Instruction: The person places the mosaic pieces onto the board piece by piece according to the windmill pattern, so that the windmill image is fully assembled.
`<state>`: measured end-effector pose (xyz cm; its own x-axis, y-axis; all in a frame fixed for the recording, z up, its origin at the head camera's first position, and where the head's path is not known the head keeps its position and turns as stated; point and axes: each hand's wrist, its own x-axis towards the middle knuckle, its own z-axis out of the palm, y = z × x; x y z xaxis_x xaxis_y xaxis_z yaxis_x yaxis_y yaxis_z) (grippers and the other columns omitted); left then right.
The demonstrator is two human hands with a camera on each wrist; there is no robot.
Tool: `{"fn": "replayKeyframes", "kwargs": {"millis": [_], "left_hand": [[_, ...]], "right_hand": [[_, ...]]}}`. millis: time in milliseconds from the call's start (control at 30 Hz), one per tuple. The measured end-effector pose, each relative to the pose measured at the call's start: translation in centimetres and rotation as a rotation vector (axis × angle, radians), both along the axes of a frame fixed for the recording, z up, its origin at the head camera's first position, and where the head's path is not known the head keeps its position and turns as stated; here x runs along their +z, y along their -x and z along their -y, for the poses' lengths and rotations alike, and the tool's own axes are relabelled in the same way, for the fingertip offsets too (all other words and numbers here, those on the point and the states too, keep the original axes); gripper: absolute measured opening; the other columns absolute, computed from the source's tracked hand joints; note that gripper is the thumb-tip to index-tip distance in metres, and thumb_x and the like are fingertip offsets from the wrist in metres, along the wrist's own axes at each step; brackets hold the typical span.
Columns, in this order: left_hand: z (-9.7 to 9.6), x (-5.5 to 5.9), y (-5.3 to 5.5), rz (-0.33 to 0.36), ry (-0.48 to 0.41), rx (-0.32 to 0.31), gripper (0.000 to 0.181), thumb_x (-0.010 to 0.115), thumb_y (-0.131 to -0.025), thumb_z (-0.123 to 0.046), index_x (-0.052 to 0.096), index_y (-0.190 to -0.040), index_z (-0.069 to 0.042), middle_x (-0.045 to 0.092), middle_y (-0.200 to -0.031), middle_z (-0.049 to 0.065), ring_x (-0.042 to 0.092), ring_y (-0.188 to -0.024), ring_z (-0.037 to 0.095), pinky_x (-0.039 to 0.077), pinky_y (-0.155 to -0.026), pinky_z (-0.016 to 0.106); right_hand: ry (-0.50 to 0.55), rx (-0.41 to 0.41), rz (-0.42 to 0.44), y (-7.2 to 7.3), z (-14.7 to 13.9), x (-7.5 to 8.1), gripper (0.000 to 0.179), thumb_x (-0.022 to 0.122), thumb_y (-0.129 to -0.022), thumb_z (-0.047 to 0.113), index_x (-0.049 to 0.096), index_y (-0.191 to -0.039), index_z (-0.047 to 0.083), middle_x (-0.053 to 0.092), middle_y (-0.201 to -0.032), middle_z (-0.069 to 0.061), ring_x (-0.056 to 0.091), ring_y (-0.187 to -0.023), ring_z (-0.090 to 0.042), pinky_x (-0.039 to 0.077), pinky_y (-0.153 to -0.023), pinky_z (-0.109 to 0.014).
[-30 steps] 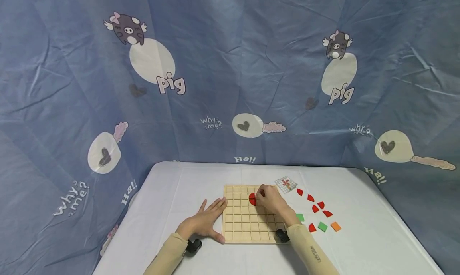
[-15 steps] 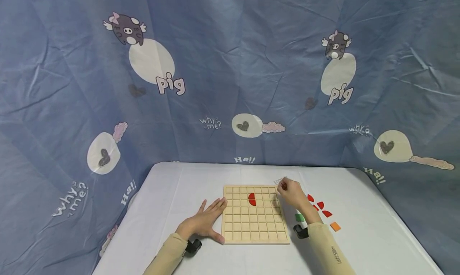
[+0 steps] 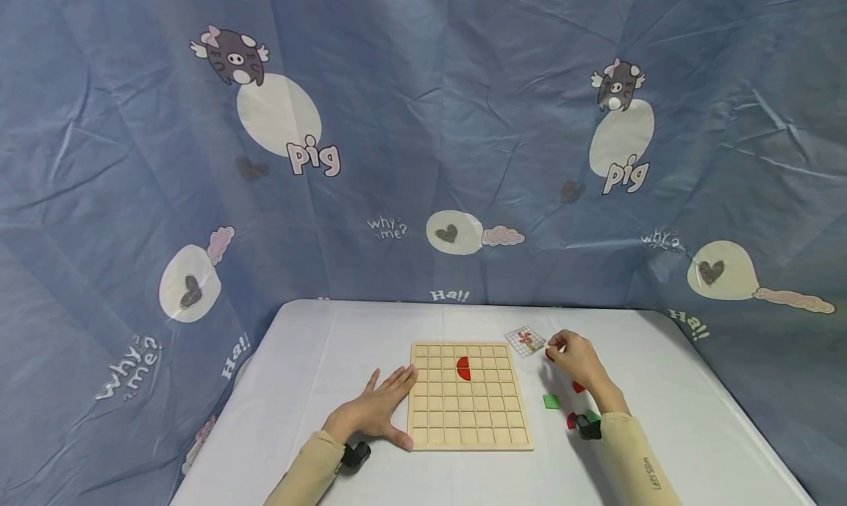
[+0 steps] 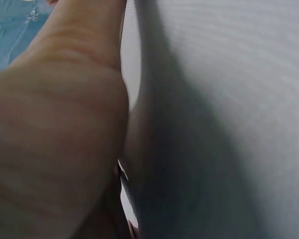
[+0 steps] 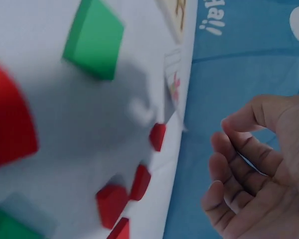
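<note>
Spread along the left edge of a wooden grid board point(image 3: 437, 410), my left hand point(image 3: 380, 407) lies with straight fingers, its fingertips and thumb at the frame. Two red quarter-circle pieces point(image 3: 463, 368) sit in neighbouring cells, one above the other, forming a half disc. My right hand point(image 3: 574, 355) is over the table to the right of the board, close to a red quarter-circle piece point(image 5: 158, 137). In the right wrist view its fingers are loosely bent, thumb tip at the index finger, and nothing shows between them. The left wrist view shows mostly palm and wrist point(image 4: 60, 139).
A pattern card point(image 3: 525, 340) with a small grid drawing lies beyond the board's right corner. Right of the board are a green square point(image 3: 552, 401), another green square point(image 5: 12, 226) and several loose red pieces point(image 5: 112, 204). Behind the white table point(image 3: 357, 337) hangs a blue printed cloth point(image 3: 397, 160).
The right hand has left the red pieces on the board and moved right, past the pattern card, to the loose pieces. The left hand has stayed at the board's edge.
</note>
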<state>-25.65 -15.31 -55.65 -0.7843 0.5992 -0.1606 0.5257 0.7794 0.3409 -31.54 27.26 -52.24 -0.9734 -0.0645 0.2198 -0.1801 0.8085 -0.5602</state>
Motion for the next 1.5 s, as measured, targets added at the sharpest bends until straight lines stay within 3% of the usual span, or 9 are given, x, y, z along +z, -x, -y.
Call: {"fn": "replayKeyframes", "kwargs": {"millis": [300,500,700,1067,1500], "left_hand": [[0.0,-0.3,0.0,-0.005,-0.009,-0.003,0.132,0.070,-0.060,-0.074,0.007,-0.156,-0.008,0.004,-0.164,0.010,0.005,-0.151,0.030,-0.002,-0.116,0.065],[0.0,-0.2,-0.2,-0.017,-0.005,-0.009,0.132,0.070,-0.061,-0.073,0.007,-0.156,-0.008,0.004,-0.164,0.010,0.006,-0.151,0.031,-0.002,-0.116,0.066],[0.0,0.0,-0.2,-0.013,-0.010,-0.010,0.131,0.071,-0.061,-0.073,0.008,-0.156,-0.008,0.004,-0.164,0.011,0.005,-0.151,0.031,-0.002,-0.116,0.066],[0.0,-0.1,-0.1,-0.004,-0.006,-0.004,0.132,0.071,-0.060,-0.074,0.008,-0.156,-0.008,0.004,-0.164,0.010,0.005,-0.151,0.030,-0.002,-0.116,0.065],[-0.1,0.1,-0.1,0.000,-0.006,0.003,0.132,0.071,-0.060,-0.073,0.008,-0.156,-0.008,0.004,-0.164,0.011,0.005,-0.151,0.030,-0.001,-0.116,0.065]], "right_hand": [[-0.025,0.009,0.089,0.3,-1.1,-1.2,0.032,0.066,-0.081,0.009,0.066,-0.111,-0.004,0.065,-0.105,-0.019,0.060,-0.092,-0.030,0.051,-0.078,-0.045],[-0.056,-0.001,0.163,0.5,-1.1,-1.5,0.036,0.069,-0.081,0.010,0.064,-0.113,-0.007,0.063,-0.104,-0.020,0.058,-0.089,-0.028,0.049,-0.082,-0.048],[-0.057,-0.029,0.215,0.8,-1.1,-2.0,0.033,0.071,-0.083,0.011,0.065,-0.112,-0.005,0.061,-0.102,-0.019,0.055,-0.086,-0.026,0.049,-0.079,-0.045],[-0.087,-0.004,0.174,1.3,-1.2,-2.8,0.030,0.070,-0.083,0.007,0.066,-0.111,-0.005,0.062,-0.106,-0.019,0.059,-0.089,-0.027,0.050,-0.080,-0.047],[-0.131,0.007,0.175,1.4,-0.8,-2.8,0.029,0.072,-0.084,0.009,0.067,-0.111,-0.003,0.061,-0.092,-0.012,0.056,-0.080,-0.021,0.049,-0.071,-0.040]]}}
